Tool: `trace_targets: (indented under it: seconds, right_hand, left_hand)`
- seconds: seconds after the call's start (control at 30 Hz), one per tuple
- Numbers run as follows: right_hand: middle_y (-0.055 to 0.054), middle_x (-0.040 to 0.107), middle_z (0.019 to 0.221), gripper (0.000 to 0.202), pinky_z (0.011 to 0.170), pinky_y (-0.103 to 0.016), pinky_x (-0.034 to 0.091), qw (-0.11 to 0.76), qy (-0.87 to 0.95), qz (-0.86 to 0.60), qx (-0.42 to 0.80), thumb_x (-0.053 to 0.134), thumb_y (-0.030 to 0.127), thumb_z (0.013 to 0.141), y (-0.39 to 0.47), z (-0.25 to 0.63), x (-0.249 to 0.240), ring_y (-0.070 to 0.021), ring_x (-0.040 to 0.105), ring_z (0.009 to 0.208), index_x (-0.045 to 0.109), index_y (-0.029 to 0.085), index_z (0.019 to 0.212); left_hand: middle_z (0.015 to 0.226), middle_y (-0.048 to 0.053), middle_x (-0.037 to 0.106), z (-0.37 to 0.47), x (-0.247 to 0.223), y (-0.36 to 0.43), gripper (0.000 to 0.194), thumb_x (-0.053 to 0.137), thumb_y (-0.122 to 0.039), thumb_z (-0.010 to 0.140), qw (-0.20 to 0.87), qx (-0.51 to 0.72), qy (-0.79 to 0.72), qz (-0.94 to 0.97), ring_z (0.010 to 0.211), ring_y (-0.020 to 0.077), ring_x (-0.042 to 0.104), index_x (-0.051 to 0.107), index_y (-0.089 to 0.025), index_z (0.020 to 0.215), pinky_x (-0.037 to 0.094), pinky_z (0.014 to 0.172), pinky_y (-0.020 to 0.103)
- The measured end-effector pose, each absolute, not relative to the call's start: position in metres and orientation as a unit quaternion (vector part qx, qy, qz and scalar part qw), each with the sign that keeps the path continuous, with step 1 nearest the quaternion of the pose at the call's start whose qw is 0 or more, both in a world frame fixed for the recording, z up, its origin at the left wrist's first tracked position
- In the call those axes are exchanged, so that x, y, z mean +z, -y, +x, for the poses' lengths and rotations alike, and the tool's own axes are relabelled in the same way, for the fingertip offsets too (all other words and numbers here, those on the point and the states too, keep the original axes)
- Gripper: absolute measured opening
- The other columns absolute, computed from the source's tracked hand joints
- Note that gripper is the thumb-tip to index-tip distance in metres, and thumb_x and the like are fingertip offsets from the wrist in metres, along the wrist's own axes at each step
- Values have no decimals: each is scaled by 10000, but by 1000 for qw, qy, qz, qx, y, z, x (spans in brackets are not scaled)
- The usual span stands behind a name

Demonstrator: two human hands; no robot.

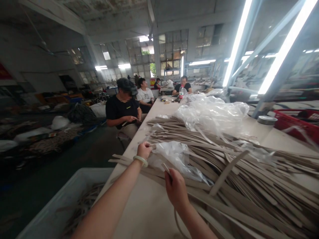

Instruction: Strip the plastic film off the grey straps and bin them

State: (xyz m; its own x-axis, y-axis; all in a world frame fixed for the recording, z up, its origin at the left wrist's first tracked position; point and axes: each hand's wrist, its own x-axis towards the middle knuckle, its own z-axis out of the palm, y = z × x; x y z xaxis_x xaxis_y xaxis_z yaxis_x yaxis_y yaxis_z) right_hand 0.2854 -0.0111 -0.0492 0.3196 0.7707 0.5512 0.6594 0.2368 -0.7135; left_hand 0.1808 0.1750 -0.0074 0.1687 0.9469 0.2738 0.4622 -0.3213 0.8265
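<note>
1. Tabletop [147, 207], pale and smooth, is stretching from the bottom of the frame towards upper centre under your forearms.
2. Taupe strips [251, 179], flat, narrow and matte, are fanning across the right half; their long axis is running from centre towards lower right, so most of the pile is lying to the right of your grips, with your right hand sitting nearer its bulk.
3. Clear sheeting [214, 109], thin, crinkled and glossy, is bunching over the strips' far side, right of upper centre.
4. A translucent bin [72, 186] is standing at lower left, tangled strips lying inside.
5. A smaller film piece [174, 152], wrinkled and see-through, is spreading at centre, just beside your left fingertips.
6. One curved strip [226, 172] is arching above the others, right of your right hand.
7. Your right hand [176, 187] is closing around a thin, pale-edged piece [166, 168], its tip pointing towards upper left; you are not seeing enough to name it.
8. Your left hand [144, 151] is pinching what is looking like a strip end, at centre.
9. A pale, rounded bangle [141, 160] is circling your left wrist.
</note>
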Motion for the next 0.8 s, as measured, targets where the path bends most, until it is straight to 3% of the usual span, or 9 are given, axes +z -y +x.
trace_targets:
  seconds: [0.17,0.27,0.33,0.43,0.6,0.67,0.73,0.8]
  right_hand:
    - [-88,650,915,193,762,-306,460,573,581,-574,68,404,248,926,19,279,-51,-206,605,841,562,180,1013]
    - [-114,643,1114,367,845,-315,466,550,617,-559,69,412,225,919,23,277,-45,-218,613,972,480,185,1277]
    - [-98,653,1122,509,810,-309,477,479,664,-569,80,420,200,905,22,274,-42,-218,633,926,364,223,1411]
    - [-79,685,1039,647,732,-305,476,368,687,-618,98,447,148,860,18,268,-46,-220,652,815,272,276,1469]
    - [-126,697,1054,557,780,-310,461,335,636,-680,143,461,145,842,10,271,-64,-242,654,906,419,176,1397]
    - [-126,692,1081,479,810,-300,456,338,636,-677,152,476,163,840,8,276,-69,-241,644,951,509,157,1318]
    - [-124,692,1079,401,837,-293,449,340,636,-676,155,477,177,845,7,279,-71,-240,634,980,580,149,1231]
    - [-144,699,1039,343,838,-303,448,340,628,-681,160,466,181,856,6,278,-74,-251,635,968,626,126,1154]
  left_hand:
    - [704,14,557,137,15,-112,214,707,-252,665,287,358,-411,788,688,135,506,535,-151,589,405,649,233]
    - [777,23,553,108,22,-67,135,581,-106,735,229,269,-319,880,760,144,507,533,-161,621,393,709,246]
    - [817,32,565,92,19,-40,139,514,-52,753,217,207,-293,908,798,152,515,537,-164,675,395,743,257]
    - [851,38,583,75,7,-5,163,480,-25,761,255,148,-293,910,828,154,528,522,-169,697,403,779,260]
    - [1098,65,615,34,4,48,109,646,-166,739,410,122,-333,840,998,184,550,544,-173,703,404,919,279]
    - [1055,76,642,5,11,63,172,709,-287,716,500,162,-378,762,899,185,583,590,-165,742,456,837,279]
    - [827,46,655,-28,20,70,310,752,-426,666,572,310,-437,622,689,148,572,598,-161,715,487,650,248]
    - [632,-4,580,-59,32,66,387,774,-491,617,575,487,-469,460,568,119,522,551,-175,636,464,509,211]
